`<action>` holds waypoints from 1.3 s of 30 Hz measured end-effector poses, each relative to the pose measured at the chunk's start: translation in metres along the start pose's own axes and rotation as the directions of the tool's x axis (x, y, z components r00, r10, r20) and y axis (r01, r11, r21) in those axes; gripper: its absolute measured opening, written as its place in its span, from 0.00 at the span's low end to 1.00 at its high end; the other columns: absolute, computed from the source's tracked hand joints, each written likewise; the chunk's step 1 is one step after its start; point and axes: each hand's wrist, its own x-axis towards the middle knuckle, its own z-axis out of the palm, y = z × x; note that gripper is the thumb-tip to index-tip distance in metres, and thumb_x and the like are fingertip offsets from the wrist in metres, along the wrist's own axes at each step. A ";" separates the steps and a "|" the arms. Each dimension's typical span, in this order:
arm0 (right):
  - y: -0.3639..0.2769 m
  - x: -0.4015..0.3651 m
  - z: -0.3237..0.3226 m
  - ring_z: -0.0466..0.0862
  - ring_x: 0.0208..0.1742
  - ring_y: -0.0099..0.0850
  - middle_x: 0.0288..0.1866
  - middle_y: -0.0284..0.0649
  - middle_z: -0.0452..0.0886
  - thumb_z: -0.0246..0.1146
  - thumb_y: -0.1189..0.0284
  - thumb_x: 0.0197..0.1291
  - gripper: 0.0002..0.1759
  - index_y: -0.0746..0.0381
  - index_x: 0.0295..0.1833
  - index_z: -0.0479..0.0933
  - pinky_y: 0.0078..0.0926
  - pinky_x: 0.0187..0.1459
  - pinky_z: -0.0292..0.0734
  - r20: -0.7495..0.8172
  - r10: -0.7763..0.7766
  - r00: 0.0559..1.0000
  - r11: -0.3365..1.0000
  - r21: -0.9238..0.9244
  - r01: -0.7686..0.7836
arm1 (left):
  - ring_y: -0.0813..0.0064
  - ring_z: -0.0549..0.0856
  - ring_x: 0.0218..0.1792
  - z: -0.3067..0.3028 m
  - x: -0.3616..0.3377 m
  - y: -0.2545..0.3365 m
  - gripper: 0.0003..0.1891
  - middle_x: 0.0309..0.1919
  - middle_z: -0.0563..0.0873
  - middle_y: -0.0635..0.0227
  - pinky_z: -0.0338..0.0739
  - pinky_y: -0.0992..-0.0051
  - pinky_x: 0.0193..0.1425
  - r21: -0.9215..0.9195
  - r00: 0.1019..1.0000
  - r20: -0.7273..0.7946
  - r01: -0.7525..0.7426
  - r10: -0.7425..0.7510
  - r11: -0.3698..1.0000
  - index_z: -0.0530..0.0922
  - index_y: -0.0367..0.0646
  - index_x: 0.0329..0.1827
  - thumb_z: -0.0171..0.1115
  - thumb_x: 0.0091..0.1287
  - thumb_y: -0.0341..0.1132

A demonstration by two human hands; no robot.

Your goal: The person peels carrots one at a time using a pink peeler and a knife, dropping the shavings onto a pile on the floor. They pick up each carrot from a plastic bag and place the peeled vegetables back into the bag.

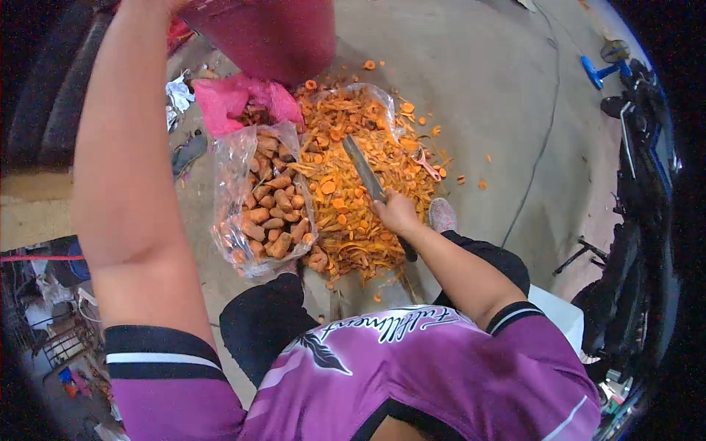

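A large knife is gripped in my right hand [397,212], its long grey blade [360,165] pointing up and left over a pile of orange peelings and cut pieces [349,242]. Left of the pile, a clear plastic bag [226,184] lies open with many reddish-brown root vegetables [276,202] in it. My left arm stretches up past the bag. Only the base of my left hand [165,4] shows at the top edge, beside a large dark pink container [276,37]; its fingers are hidden. A peeler [426,163] lies on the right side of the pile.
A bright pink bag [220,103] sits between the container and the clear bag. My shoe [442,214] is at the pile's right edge. A cable [548,132] runs over the floor. A blue object [599,71] and dark items stand at the right; clutter lies at the lower left.
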 end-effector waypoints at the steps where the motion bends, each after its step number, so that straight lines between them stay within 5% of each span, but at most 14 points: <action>1: 0.001 0.006 0.005 0.77 0.37 0.46 0.33 0.54 0.76 0.53 0.63 0.51 0.18 0.66 0.41 0.71 0.40 0.40 0.70 0.004 0.020 1.000 1.000 -0.007 -0.020 | 0.66 0.75 0.26 -0.012 -0.003 -0.018 0.19 0.24 0.74 0.62 0.73 0.72 0.32 0.017 0.988 0.150 -0.045 0.042 0.999 0.69 0.40 0.35 0.50 0.55 0.49; 4: 0.031 0.045 0.042 0.76 0.38 0.47 0.35 0.54 0.76 0.49 0.66 0.53 0.15 0.64 0.42 0.71 0.41 0.41 0.70 -0.038 -0.043 0.998 0.994 -0.100 0.039 | 0.71 0.76 0.33 -0.055 0.007 -0.126 0.16 0.32 0.78 0.67 0.69 0.72 0.40 0.085 0.896 0.438 -0.120 0.071 0.989 0.72 0.44 0.38 0.56 0.56 0.46; 5: 0.040 0.058 0.056 0.76 0.39 0.47 0.36 0.54 0.75 0.48 0.67 0.53 0.15 0.63 0.43 0.71 0.41 0.41 0.70 -0.050 -0.089 0.995 0.987 -0.139 0.081 | 0.72 0.75 0.38 -0.068 -0.010 -0.147 0.19 0.39 0.77 0.70 0.69 0.73 0.41 0.383 0.899 0.406 -0.005 -0.163 0.924 0.72 0.45 0.44 0.58 0.53 0.45; 8: 0.019 0.067 0.056 0.75 0.39 0.46 0.37 0.53 0.75 0.53 0.61 0.50 0.16 0.61 0.40 0.73 0.40 0.41 0.70 0.054 -0.162 0.985 0.967 -0.189 0.169 | 0.75 0.74 0.37 -0.111 -0.048 -0.224 0.23 0.41 0.75 0.69 0.68 0.75 0.41 0.526 0.835 0.289 0.269 -0.468 0.806 0.69 0.46 0.48 0.58 0.53 0.48; 12: 0.047 0.138 0.075 0.75 0.38 0.46 0.37 0.52 0.75 0.56 0.59 0.46 0.19 0.62 0.37 0.74 0.39 0.41 0.70 -0.038 -0.172 0.984 0.979 -0.121 0.166 | 0.80 0.74 0.27 -0.191 -0.055 -0.328 0.16 0.33 0.77 0.74 0.69 0.81 0.31 0.695 0.770 0.079 0.413 -0.633 0.589 0.72 0.44 0.45 0.56 0.56 0.42; 14: 0.077 0.172 0.068 0.75 0.39 0.45 0.33 0.47 0.77 0.54 0.64 0.46 0.18 0.67 0.37 0.73 0.38 0.39 0.70 -0.328 -0.092 0.940 0.987 -0.158 0.041 | 0.77 0.76 0.28 -0.210 -0.064 -0.360 0.14 0.32 0.78 0.70 0.71 0.79 0.31 0.860 0.798 0.066 0.259 -0.599 0.440 0.73 0.42 0.42 0.56 0.55 0.39; 20: 0.170 0.217 0.049 0.75 0.42 0.44 0.39 0.51 0.75 0.51 0.69 0.48 0.20 0.66 0.48 0.67 0.36 0.43 0.69 0.133 0.127 0.983 0.659 -0.752 0.017 | 0.60 0.77 0.39 -0.221 -0.077 -0.445 0.14 0.41 0.77 0.57 0.71 0.67 0.42 0.943 0.871 0.316 -0.245 -0.376 0.226 0.73 0.38 0.42 0.54 0.53 0.33; 24: 0.255 0.238 0.108 0.75 0.44 0.44 0.41 0.50 0.75 0.51 0.68 0.49 0.21 0.65 0.50 0.66 0.37 0.45 0.68 -0.108 0.075 0.991 0.827 -0.549 -0.123 | 0.62 0.72 0.49 -0.200 -0.092 -0.461 0.17 0.46 0.73 0.60 0.63 0.57 0.52 0.911 0.868 0.377 -0.410 -0.322 -0.037 0.70 0.42 0.47 0.50 0.56 0.39; 27: 0.245 0.232 0.109 0.73 0.46 0.43 0.40 0.49 0.75 0.53 0.68 0.47 0.20 0.65 0.47 0.68 0.35 0.47 0.68 -0.029 0.312 0.950 0.867 -0.400 -0.297 | 0.63 0.70 0.50 -0.186 -0.089 -0.452 0.17 0.45 0.73 0.61 0.59 0.51 0.54 0.874 0.867 0.333 -0.431 -0.370 -0.226 0.70 0.43 0.47 0.48 0.58 0.42; 28: 0.190 0.202 0.083 0.70 0.51 0.44 0.38 0.51 0.75 0.55 0.65 0.45 0.20 0.65 0.43 0.71 0.34 0.49 0.67 -0.052 0.237 0.970 0.935 -0.261 -0.242 | 0.63 0.70 0.50 -0.181 -0.088 -0.450 0.18 0.44 0.72 0.62 0.57 0.50 0.54 0.858 0.864 0.314 -0.436 -0.394 -0.271 0.69 0.42 0.47 0.48 0.58 0.43; 31: 0.167 0.192 0.066 0.68 0.53 0.46 0.43 0.54 0.73 0.58 0.63 0.42 0.19 0.64 0.40 0.73 0.36 0.49 0.66 -0.061 0.124 0.990 0.898 -0.418 -0.139 | 0.58 0.72 0.47 -0.183 -0.089 -0.449 0.17 0.42 0.73 0.59 0.63 0.56 0.52 0.897 0.910 0.340 -0.390 -0.237 -0.207 0.70 0.41 0.46 0.51 0.57 0.41; 32: 0.170 0.192 0.071 0.69 0.50 0.47 0.50 0.54 0.68 0.60 0.62 0.40 0.23 0.63 0.44 0.71 0.37 0.50 0.66 -0.201 0.081 0.976 0.861 -0.479 -0.170 | 0.57 0.73 0.46 -0.182 -0.087 -0.445 0.17 0.43 0.74 0.58 0.65 0.58 0.51 0.930 0.917 0.299 -0.342 -0.263 -0.134 0.70 0.40 0.46 0.53 0.56 0.40; 36: 0.196 0.212 0.059 0.69 0.52 0.47 0.53 0.53 0.65 0.59 0.64 0.42 0.29 0.64 0.52 0.63 0.37 0.50 0.65 -0.368 0.329 0.870 0.921 -0.080 -0.382 | 0.53 0.75 0.43 -0.175 -0.086 -0.416 0.17 0.41 0.75 0.54 0.70 0.66 0.46 0.983 0.953 0.141 -0.102 -0.269 0.154 0.69 0.38 0.45 0.59 0.53 0.34; 39: 0.208 0.215 0.049 0.71 0.50 0.45 0.49 0.54 0.69 0.57 0.69 0.45 0.25 0.64 0.51 0.63 0.37 0.48 0.67 -0.224 0.309 0.924 0.902 -0.238 -0.359 | 0.60 0.78 0.39 -0.171 -0.085 -0.408 0.17 0.37 0.78 0.57 0.72 0.70 0.42 0.848 0.943 0.033 0.148 -0.330 0.508 0.69 0.37 0.44 0.60 0.53 0.32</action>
